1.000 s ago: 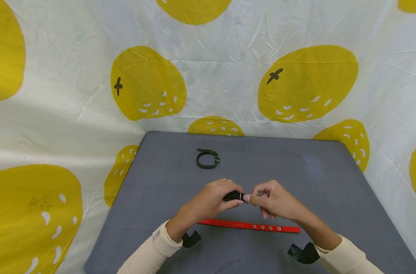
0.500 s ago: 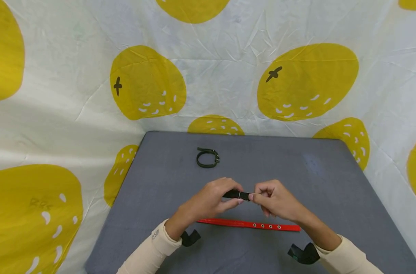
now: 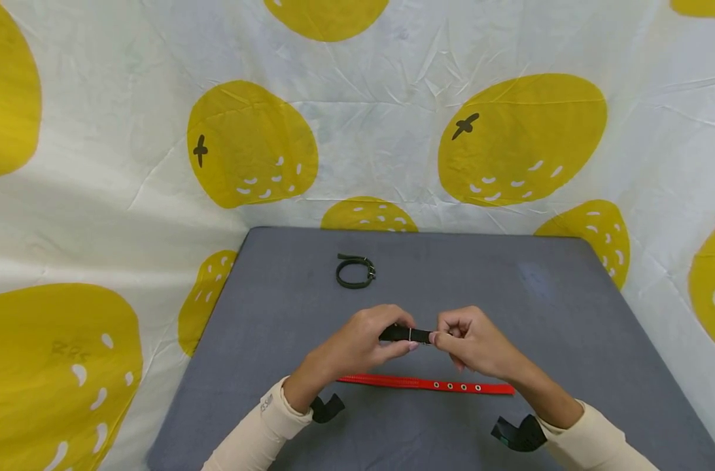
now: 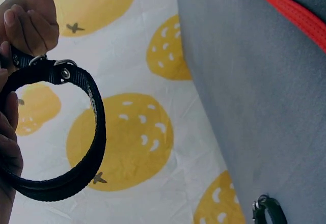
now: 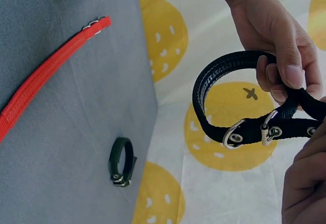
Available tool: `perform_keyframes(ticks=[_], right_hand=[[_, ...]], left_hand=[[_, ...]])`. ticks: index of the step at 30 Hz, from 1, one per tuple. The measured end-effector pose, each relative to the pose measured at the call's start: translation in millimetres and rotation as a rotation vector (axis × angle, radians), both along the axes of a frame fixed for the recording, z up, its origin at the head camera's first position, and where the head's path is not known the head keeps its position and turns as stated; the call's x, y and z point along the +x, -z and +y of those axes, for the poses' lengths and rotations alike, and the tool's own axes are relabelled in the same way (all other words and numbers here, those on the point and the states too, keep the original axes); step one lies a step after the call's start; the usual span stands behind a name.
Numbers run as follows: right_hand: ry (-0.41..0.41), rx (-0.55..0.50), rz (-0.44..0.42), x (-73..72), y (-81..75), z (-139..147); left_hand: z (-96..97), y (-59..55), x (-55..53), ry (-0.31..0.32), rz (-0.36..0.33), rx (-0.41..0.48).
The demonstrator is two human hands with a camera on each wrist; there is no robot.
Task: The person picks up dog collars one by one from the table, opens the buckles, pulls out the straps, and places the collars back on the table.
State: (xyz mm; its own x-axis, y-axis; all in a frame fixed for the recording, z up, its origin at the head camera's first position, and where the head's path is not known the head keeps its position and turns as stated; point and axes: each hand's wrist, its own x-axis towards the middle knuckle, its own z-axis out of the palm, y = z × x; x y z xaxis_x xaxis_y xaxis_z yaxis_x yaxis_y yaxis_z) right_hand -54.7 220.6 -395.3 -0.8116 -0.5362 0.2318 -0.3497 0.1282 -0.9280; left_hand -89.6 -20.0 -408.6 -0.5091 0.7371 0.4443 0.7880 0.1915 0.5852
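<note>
Both hands hold a black dog collar point(image 3: 397, 333) raised over the grey table, its strap bent into a loop. My left hand point(image 3: 363, 339) grips the loop between thumb and fingers. My right hand point(image 3: 477, 343) pinches the strap's eyelet end just past the buckle. In the right wrist view the metal buckle point(image 5: 267, 130) has the strap running through it, a D-ring beside it and an eyelet at its prong. The left wrist view has the round collar loop point(image 4: 99, 117) hanging whole, with the right hand's curled fingers point(image 4: 33, 28) at its end.
A red collar point(image 3: 416, 382) with several eyelets lies straight on the table point(image 3: 245, 314) below the hands. Farther back lies a dark green collar point(image 3: 354, 285), buckled into a ring. A white cloth point(image 3: 381, 144) with yellow fruit prints surrounds the table.
The right hand has drawn slightly to the right, and more black strap shows between the hands. The left hand keeps its grip almost in place. The other collars have not moved.
</note>
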Motion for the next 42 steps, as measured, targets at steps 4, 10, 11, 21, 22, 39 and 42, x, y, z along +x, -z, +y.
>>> perform_keyframes(ticks=[4, 10, 11, 21, 22, 39, 42], right_hand=[[0.006, -0.016, 0.013, 0.8, -1.1, 1], [0.058, -0.116, 0.019, 1.8, -1.5, 0], [0.063, -0.13, 0.037, 1.5, -1.0, 0], [0.321, 0.1, 0.286, -0.9, 10.8, -8], [0.339, 0.115, 0.301, -0.8, 11.3, -9], [0.266, -0.035, 0.277, 6.0, 20.3, -22], [0.248, -0.04, 0.265, 6.7, 21.0, -22]], left_hand=[[-2.2, -3.4, 0.3, 0.002, -0.043, 0.019], [-4.2, -4.4, -2.0, -0.044, -0.099, 0.081], [-4.4, -4.5, -2.4, -0.051, -0.098, 0.087], [-3.5, -0.1, -5.0, -0.111, 0.021, -0.044], [-2.7, 1.0, -5.8, -0.117, 0.053, -0.068], [13.0, 5.3, -11.6, -0.135, 0.388, -0.229], [14.3, 2.8, -11.4, -0.125, 0.379, -0.292]])
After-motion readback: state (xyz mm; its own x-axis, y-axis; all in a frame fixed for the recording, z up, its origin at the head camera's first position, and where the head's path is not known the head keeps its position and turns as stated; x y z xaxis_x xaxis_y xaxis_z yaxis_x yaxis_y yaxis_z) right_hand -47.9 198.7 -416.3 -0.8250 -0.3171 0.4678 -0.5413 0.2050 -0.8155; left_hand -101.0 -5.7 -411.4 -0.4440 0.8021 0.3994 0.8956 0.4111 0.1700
